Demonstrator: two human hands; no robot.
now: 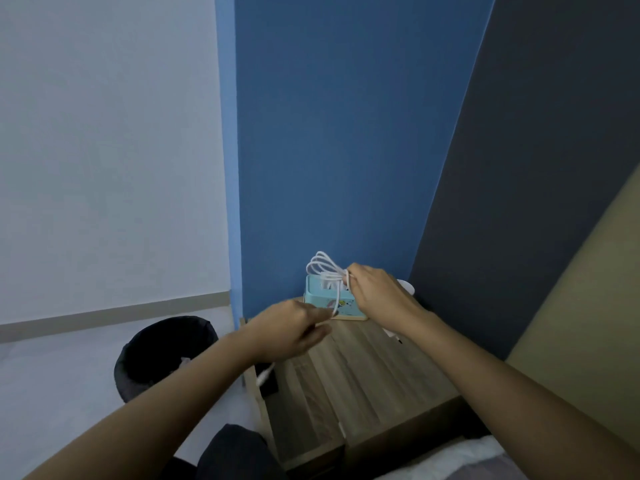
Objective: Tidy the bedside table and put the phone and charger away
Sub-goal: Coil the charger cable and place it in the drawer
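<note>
1. A wooden bedside table (349, 379) stands in a corner against a blue wall (329, 133). A black bin (156, 351) sits on the floor, left of the left hand (287, 329).
2. The white charger cable (320, 266) is gathered in several loops, raised just above a turquoise box (318, 300) at the table's back. One strand hangs from the right fingers down towards the left fingertips.
3. The right hand (375, 292) has its fingers curled, clamped round the neck of the loops. The left hand, blurred, reaches for the hanging strand from lower left. Whether it pinches the strand cannot be told.
</note>
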